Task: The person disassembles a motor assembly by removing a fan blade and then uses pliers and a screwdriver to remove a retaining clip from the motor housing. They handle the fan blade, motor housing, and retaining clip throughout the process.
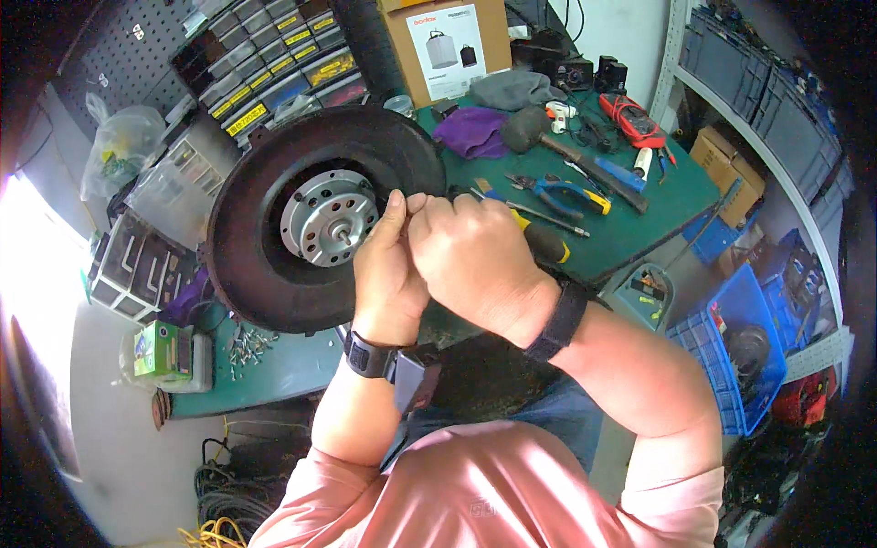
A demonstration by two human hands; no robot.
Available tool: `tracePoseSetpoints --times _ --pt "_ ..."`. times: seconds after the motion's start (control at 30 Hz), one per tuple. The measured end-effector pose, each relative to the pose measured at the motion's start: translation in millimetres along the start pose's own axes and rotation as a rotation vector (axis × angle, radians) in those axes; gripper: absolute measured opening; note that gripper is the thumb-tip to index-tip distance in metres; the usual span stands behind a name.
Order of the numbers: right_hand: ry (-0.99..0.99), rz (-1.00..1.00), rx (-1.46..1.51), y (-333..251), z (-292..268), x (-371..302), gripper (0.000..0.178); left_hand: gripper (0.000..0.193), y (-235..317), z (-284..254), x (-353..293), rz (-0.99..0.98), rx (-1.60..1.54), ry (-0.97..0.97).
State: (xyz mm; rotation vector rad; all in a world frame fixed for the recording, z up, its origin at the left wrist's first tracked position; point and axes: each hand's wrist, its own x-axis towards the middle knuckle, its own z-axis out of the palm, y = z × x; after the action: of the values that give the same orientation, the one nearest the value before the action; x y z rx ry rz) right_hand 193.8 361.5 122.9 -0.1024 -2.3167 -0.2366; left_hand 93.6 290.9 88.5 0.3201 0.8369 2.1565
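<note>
A large black round housing (242,247) stands tilted on the bench, with a silver metal motor (333,219) with a short shaft at its centre. My left hand (391,269) is at the housing's right side, thumb up and fingers curled. Pressed against it, my right hand (475,260) is closed like a fist with its back toward me. The hands meet in front of the housing's rim; whatever they grip between them is hidden. A yellow-and-black handle (546,245) lies just beyond my right hand.
On the green bench (649,215) lie a mallet (575,155), blue-yellow pliers (557,192), a red multimeter (632,121) and a purple cloth (473,132). Loose screws (248,349) lie at the left. A cardboard box (448,55) stands behind; a blue crate (738,352) is at right.
</note>
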Motion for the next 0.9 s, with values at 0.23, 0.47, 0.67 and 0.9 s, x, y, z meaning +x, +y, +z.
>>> tracePoseSetpoints --times 0.23,0.47,0.67,0.9 --pt "-0.329 0.777 1.388 9 4 -9 0.031 0.027 -2 -7 5 -0.003 -0.049 0.021" --pt "0.0 0.444 0.934 4 24 -8 0.019 0.029 2 -4 2 -0.006 -0.056 -0.049" --pt "0.078 -0.068 0.042 8 7 -1 0.012 0.029 -1 -8 6 -0.048 -0.161 -0.081" --pt "-0.369 0.905 1.449 16 2 -15 0.037 0.036 -4 -1 3 -0.013 -0.106 -0.047"
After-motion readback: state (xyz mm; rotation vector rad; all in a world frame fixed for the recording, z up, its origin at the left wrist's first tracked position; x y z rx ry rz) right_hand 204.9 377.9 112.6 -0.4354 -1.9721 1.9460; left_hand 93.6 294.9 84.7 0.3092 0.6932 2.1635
